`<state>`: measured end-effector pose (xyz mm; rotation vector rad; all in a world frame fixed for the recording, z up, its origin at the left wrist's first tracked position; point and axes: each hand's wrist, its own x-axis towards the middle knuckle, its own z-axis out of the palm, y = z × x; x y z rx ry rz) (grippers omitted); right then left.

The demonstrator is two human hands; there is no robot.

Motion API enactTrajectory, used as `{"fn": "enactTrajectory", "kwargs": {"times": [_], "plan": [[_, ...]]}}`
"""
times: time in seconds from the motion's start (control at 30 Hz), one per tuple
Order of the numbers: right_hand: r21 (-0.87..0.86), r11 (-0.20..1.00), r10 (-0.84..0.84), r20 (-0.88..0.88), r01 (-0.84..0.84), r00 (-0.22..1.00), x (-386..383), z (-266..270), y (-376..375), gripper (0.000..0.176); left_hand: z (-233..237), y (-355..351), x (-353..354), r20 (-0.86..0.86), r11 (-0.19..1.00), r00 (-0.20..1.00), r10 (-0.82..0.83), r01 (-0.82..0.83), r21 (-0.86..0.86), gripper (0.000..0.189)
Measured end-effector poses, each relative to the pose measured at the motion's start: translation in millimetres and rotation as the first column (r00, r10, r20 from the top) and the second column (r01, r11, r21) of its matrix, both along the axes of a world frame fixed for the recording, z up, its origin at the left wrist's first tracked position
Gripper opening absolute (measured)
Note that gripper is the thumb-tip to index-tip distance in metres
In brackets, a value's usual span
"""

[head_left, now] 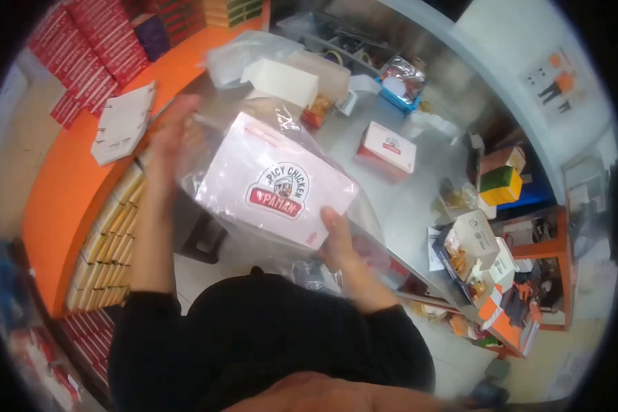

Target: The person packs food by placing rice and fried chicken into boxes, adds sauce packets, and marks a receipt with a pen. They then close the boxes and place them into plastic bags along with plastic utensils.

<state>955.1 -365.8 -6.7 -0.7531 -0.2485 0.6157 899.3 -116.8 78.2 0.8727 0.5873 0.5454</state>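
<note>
A white and pink food box [237, 161] printed "Spicy Chicken" is held tilted in front of me, partly inside a clear plastic bag [254, 237]. My right hand [338, 240] grips the box at its near right corner, thumb on the lid and the other fingers hidden underneath. Beside the box's left end, my left hand [175, 134] is blurred by motion. Its fingers appear closed on the bag's edge, where the plastic stretches toward the box.
On the metal table stand a second closed box [389, 147], an open white box [278, 82], a blue tray [408, 103] and an open box with fried food [470, 240]. Folded cartons [123, 123] lie on the orange counter [58, 182]. Red boxes [82, 55] are stacked behind.
</note>
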Motion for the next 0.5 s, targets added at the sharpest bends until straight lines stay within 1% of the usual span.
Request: {"fn": "enactTrajectory", "kwargs": {"times": [0.03,0.07,0.1,0.13,0.17,0.2,0.23,0.27,0.3,0.33,0.37,0.4,0.43,0.47,0.5], "plan": [[-0.038,0.995,0.089,-0.023,-0.090,0.996,2,5,-11,0.058,-34,-1,6,-0.046,0.953,0.963,-0.266,0.269,0.137,0.044],[-0.076,0.981,0.174,-0.049,-0.177,0.984,7,9,-20,0.057,-70,-17,11,-0.111,0.870,0.889,-0.445,0.458,0.184,0.045],[-0.103,0.982,0.153,-0.044,-0.157,0.987,13,8,-23,0.057,-101,-43,14,-0.185,0.765,0.797,-0.575,0.604,0.226,0.047],[-0.215,0.968,0.112,-0.109,-0.133,0.988,22,2,-24,0.055,-127,-78,14,-0.236,0.647,0.691,-0.684,0.723,0.243,0.048],[-0.321,0.941,0.057,-0.175,-0.111,0.983,31,-6,-25,0.054,-149,-109,16,-0.273,0.531,0.587,-0.763,0.808,0.254,0.049],[-0.340,0.937,0.021,-0.179,-0.082,0.984,43,-23,-27,0.054,-169,-140,16,-0.308,0.419,0.490,-0.816,0.867,0.270,0.051],[-0.258,0.966,-0.021,-0.164,-0.023,0.986,58,-47,-29,0.052,-188,-163,16,-0.330,0.336,0.416,-0.847,0.901,0.274,0.052],[-0.173,0.984,-0.057,-0.150,0.030,0.987,72,-70,-31,0.050,-203,-182,19,-0.341,0.283,0.365,-0.866,0.921,0.267,0.054],[-0.188,0.981,-0.074,-0.156,0.044,0.985,88,-88,-29,0.050,-219,-192,27,-0.331,0.273,0.349,-0.877,0.927,0.257,0.054],[-0.363,0.922,-0.203,-0.160,0.134,0.966,106,-105,-27,0.051,-234,-198,36,-0.330,0.367,0.404,-0.854,0.915,0.170,0.050],[-0.523,0.826,-0.326,-0.141,0.209,0.935,127,-116,-29,0.052,-247,-202,46,-0.339,0.456,0.456,-0.823,0.886,0.083,0.046],[-0.522,0.825,-0.337,-0.146,0.217,0.930,149,-123,-40,0.052,-258,-202,54,-0.361,0.536,0.500,-0.787,0.844,-0.002,0.043],[-0.736,0.677,-0.145,-0.134,0.000,0.980,171,-127,-53,0.051,-262,-197,62,-0.397,0.607,0.533,-0.747,0.791,-0.081,0.041],[-0.879,0.437,0.051,-0.185,-0.189,0.981,187,-132,-66,0.051,-264,-180,66,-0.473,0.656,0.761,-0.444,0.636,0.407,0.048],[-0.993,-0.093,0.354,0.039,0.076,0.935,195,-110,-70,0.047,-253,-164,73,-0.348,0.470,0.929,-0.124,0.364,0.804,0.056]]}}
